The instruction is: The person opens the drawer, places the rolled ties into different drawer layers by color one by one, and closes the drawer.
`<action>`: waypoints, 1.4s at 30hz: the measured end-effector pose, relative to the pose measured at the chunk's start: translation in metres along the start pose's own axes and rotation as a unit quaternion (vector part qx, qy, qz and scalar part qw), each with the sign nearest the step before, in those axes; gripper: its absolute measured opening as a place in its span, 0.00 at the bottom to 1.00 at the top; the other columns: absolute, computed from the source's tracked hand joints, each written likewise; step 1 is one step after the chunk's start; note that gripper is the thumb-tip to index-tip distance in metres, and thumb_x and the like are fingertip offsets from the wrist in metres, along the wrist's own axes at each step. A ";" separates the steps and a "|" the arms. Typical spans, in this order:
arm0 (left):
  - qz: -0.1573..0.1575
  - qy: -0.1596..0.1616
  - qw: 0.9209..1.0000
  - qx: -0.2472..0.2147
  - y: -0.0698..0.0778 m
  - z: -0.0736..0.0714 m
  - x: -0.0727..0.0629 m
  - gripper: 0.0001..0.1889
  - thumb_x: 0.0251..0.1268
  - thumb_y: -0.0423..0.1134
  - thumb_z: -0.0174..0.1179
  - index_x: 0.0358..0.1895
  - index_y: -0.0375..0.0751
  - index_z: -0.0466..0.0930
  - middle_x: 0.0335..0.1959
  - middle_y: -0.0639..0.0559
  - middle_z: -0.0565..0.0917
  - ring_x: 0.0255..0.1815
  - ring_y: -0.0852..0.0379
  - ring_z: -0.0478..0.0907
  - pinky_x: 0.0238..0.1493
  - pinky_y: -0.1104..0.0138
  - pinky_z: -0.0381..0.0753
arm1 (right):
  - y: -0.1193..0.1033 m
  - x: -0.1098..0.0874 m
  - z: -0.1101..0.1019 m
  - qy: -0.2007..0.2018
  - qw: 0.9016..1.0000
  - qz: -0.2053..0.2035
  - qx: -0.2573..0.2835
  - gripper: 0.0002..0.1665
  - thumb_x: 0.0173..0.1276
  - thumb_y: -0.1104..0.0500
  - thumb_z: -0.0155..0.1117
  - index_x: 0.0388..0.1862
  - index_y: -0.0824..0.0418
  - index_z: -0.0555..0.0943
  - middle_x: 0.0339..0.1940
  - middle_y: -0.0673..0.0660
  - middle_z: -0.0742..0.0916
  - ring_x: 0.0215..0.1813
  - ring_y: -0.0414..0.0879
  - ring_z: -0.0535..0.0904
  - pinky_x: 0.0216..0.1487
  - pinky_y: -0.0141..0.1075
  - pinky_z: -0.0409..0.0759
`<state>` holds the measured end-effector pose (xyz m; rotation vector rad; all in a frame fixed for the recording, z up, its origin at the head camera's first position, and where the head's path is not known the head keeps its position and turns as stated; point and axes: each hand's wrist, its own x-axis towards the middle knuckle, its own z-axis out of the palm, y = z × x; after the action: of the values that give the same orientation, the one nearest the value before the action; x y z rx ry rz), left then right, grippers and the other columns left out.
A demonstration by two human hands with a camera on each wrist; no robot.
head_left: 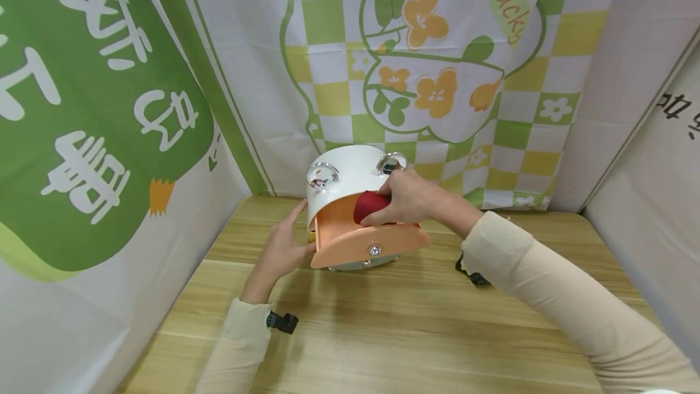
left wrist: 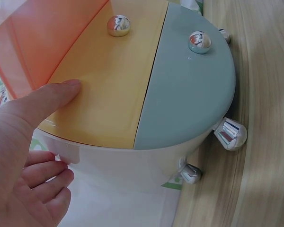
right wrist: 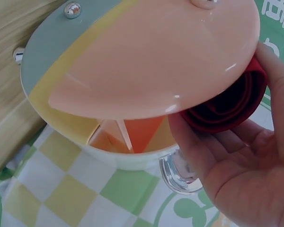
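A small white rounded cabinet [head_left: 350, 166] with three coloured drawers stands on the table. Its peach top drawer [head_left: 372, 247] is pulled out; the yellow drawer [left wrist: 109, 80] and grey-green drawer [left wrist: 189, 94] are pushed in. My right hand [head_left: 407, 196] grips a rolled-up red cloth [head_left: 369, 207] between thumb and fingers, inside the top drawer's opening behind its front. In the right wrist view the layers of the roll [right wrist: 227, 106] show at its end. At the cabinet's left side, my left hand [head_left: 279, 248] rests its thumb on the yellow front, the other fingers beside the white wall, loosely bent.
Two chrome loops [head_left: 322, 175] stick up from the cabinet top, and chrome feet [left wrist: 231, 134] hold it off the wooden table [head_left: 437, 321]. Printed cloth walls [head_left: 328, 90] enclose the back and sides. A black strap device [head_left: 283, 322] is at the left cuff.
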<state>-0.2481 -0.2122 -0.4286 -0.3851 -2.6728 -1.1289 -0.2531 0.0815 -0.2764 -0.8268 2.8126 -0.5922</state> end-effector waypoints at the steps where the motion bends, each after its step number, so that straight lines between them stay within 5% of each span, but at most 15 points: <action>1: 0.000 0.000 1.000 -0.001 0.000 0.000 0.000 0.54 0.57 0.39 0.80 0.85 0.40 0.57 0.82 0.36 0.66 0.82 0.31 0.63 0.80 0.38 0.65 | 0.000 0.001 0.001 0.000 1.000 0.002 0.002 0.29 0.59 0.36 0.81 0.12 0.51 0.79 0.12 0.44 0.77 0.22 0.40 0.73 0.28 0.30 0.74; 14: 0.001 0.001 1.000 -0.007 -0.001 0.000 0.001 0.54 0.57 0.40 0.80 0.85 0.41 0.57 0.82 0.36 0.66 0.82 0.32 0.64 0.79 0.37 0.66 | -0.005 0.010 0.015 -0.010 0.998 0.056 0.018 0.36 0.61 0.39 0.81 0.11 0.53 0.67 0.11 0.46 0.71 0.19 0.39 0.67 0.25 0.29 0.68; 25: 0.000 0.000 1.000 -0.008 0.000 0.001 0.002 0.54 0.57 0.41 0.80 0.85 0.44 0.57 0.82 0.37 0.66 0.82 0.33 0.64 0.80 0.37 0.66 | -0.007 0.014 0.015 -0.031 0.998 0.062 0.004 0.26 0.60 0.39 0.81 0.18 0.55 0.84 0.15 0.47 0.79 0.24 0.41 0.74 0.28 0.29 0.75; 42: 0.003 0.001 1.000 -0.013 0.000 0.001 0.001 0.54 0.57 0.41 0.80 0.85 0.43 0.57 0.82 0.38 0.67 0.81 0.33 0.65 0.79 0.37 0.67 | -0.008 0.013 0.020 -0.021 0.995 0.091 0.039 0.21 0.59 0.39 0.82 0.25 0.55 0.89 0.18 0.47 0.83 0.28 0.42 0.77 0.30 0.30 0.76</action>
<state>-0.2488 -0.2110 -0.4289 -0.3945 -2.6553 -1.1633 -0.2555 0.0621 -0.2915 -0.5538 2.7667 -0.6441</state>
